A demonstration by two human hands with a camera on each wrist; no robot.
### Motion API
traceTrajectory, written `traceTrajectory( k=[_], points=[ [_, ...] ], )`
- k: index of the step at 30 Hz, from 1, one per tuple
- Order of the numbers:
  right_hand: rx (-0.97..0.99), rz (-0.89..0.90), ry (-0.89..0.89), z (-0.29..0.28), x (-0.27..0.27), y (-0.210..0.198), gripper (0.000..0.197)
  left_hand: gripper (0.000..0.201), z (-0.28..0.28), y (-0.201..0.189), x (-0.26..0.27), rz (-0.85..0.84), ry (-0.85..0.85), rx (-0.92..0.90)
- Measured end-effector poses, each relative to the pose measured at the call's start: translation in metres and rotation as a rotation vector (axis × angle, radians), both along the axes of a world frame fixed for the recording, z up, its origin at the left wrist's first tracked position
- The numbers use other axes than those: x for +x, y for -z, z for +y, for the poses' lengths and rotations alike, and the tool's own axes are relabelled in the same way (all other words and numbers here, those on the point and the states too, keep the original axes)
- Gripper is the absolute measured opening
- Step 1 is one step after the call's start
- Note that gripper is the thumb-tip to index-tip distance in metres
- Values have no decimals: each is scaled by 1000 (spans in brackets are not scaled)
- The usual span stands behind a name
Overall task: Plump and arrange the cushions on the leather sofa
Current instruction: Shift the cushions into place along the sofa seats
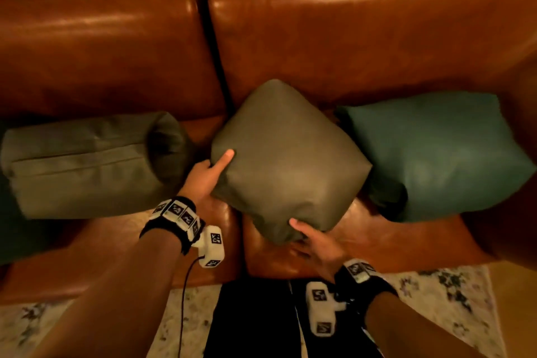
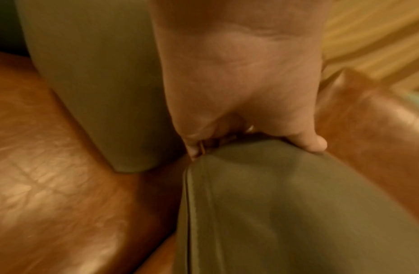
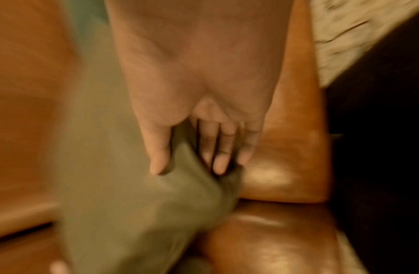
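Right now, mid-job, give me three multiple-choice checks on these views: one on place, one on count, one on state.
1. Where does the teal cushion lie?
A. right of the held olive cushion
B. left of it
C. on the rug

2. How many cushions show on the sofa?
A. one
B. three
C. five

3. What is the left hand doing?
A. hanging idle
B. pressing the sofa back
C. gripping the olive cushion's corner

Answers:
1 A: in the head view it sits at the right end of the seat.
2 B: bolster cushion, olive, teal.
3 C: thumb on top and fingers tucked behind, while the right hand holds the near corner.
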State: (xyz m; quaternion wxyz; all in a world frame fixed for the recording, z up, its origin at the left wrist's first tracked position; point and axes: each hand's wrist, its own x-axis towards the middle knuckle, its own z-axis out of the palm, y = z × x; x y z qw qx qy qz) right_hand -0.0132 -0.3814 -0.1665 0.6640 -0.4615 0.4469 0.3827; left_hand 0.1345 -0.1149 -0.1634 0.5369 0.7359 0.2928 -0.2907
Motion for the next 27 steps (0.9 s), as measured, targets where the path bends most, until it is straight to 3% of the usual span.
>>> traceTrajectory(
  k=[3,6,8,12,14,16,18,19,21,22,24,27],
  points=[
    [22,-154,109,-34,33,-52,31,60,0,-58,14,-126,-132,-247],
    [10,-327,260,-55,72,-95,23,58,-8,-96,23,-168,-25,-352],
    [-15,-422,199,-54,92,-110,16,57,-17,-103,24,-163,119,-306],
    [-299,-572,-117,-30,115,-111,49,81,-30,-103,32,-194,183,-85],
    [-490,-604,-144,-29,128,-108,40,73,-35,-112,37,-194,178,-105],
    [-572,-611,-56,-34,144,-117,26,65,-30,-124,41,-263,206,-114],
    [-582,-609,54,-41,159,-121,19,78,-12,-135,41,-341,516,165],
    [-614,-590,72,-41,165,-119,18,98,4,-137,39,-293,773,319],
    [-696,-541,83,-36,172,-111,21,140,38,-128,29,5,1194,484],
    [-743,-514,66,-32,175,-105,28,150,52,-123,21,167,1338,530],
    [-847,-470,12,-19,181,-97,45,152,77,-104,6,372,1530,591],
    [-919,-431,9,-11,194,-109,47,128,87,-86,-8,345,1567,647]
  ],
)
